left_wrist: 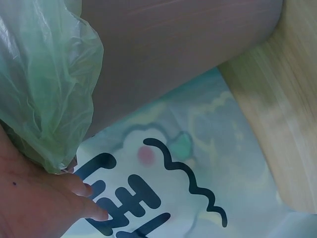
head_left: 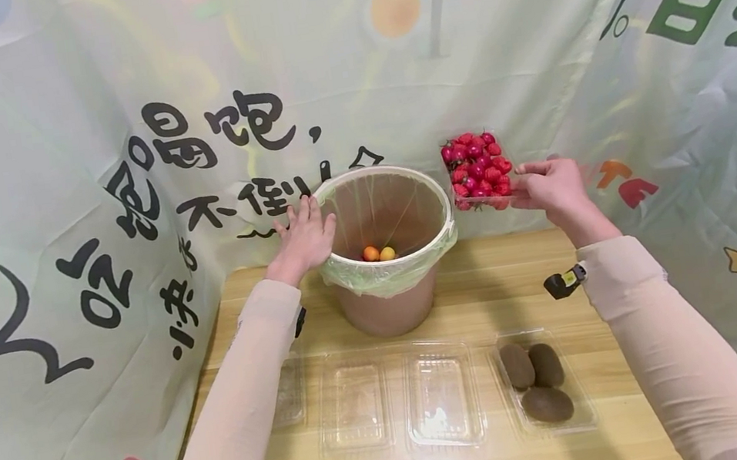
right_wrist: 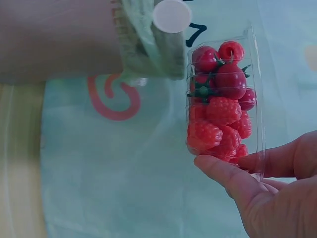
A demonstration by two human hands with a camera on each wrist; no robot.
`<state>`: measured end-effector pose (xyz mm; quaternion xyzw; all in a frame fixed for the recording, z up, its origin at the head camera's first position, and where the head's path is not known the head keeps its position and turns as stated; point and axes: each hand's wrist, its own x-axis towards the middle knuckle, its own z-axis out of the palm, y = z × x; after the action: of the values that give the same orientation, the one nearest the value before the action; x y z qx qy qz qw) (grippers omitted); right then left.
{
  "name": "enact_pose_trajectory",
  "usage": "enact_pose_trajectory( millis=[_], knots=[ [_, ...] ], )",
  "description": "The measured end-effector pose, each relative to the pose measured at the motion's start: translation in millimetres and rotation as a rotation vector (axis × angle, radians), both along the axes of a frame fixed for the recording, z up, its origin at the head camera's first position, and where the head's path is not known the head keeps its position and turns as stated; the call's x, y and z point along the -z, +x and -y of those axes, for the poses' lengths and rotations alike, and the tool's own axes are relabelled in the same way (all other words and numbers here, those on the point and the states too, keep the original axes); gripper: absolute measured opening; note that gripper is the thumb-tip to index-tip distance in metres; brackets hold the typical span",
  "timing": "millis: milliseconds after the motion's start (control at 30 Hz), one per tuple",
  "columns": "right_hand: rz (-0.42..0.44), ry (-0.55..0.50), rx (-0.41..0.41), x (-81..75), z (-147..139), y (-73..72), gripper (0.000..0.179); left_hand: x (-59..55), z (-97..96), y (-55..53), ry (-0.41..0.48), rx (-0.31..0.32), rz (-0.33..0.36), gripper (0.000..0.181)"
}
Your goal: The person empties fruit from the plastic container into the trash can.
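My right hand (head_left: pixel 550 186) pinches the near right corner of a clear plastic box (right_wrist: pixel 256 114), held up beside the bucket. Raspberries (right_wrist: pixel 224 110) and dark-red cherry tomatoes (right_wrist: pixel 230 82) with green stems fill this box. With fingers spread, my left hand (head_left: pixel 307 238) lies at the left rim of a brownish bucket (head_left: pixel 389 309). A thin green plastic bag (head_left: pixel 381 275) lines the bucket and hangs over its rim. Down inside it sit an orange fruit (head_left: pixel 371 253) and a yellow fruit (head_left: pixel 387 254), both small and round. In the left wrist view, some left fingertips are out of sight.
In front of the bucket, a clear box (head_left: pixel 584 411) with three kiwis (head_left: pixel 547 404) stands at the right. Further clear trays, one in the middle (head_left: pixel 478 402), one left of it (head_left: pixel 327 422), line the wooden table (head_left: pixel 528 271). My left forearm partly covers another tray (head_left: pixel 292 395). Printed cloth (head_left: pixel 350 92) hangs behind.
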<state>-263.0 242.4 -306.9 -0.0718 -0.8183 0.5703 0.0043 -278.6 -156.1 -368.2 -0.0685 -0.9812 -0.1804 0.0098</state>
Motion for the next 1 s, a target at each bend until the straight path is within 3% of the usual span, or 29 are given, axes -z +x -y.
enact_pose_trajectory(
  millis=[600, 833, 1000],
  knots=[
    [-0.08, 0.052, 0.026, -23.1, 43.2, -7.1, 0.051, -2.1, -1.1, 1.7, 0.009, -0.007, 0.019, 0.074],
    [-0.168, 0.2, 0.028, -21.5, 56.7, -6.5, 0.048, -0.6, -0.2, 0.5, 0.0, -0.009, 0.018, 0.075],
    [-0.307, 0.334, 0.026, -18.1, 65.3, -7.0, 0.047, 0.4, 0.0, 0.1, 0.009, -0.012, 0.007, 0.075]
  ],
)
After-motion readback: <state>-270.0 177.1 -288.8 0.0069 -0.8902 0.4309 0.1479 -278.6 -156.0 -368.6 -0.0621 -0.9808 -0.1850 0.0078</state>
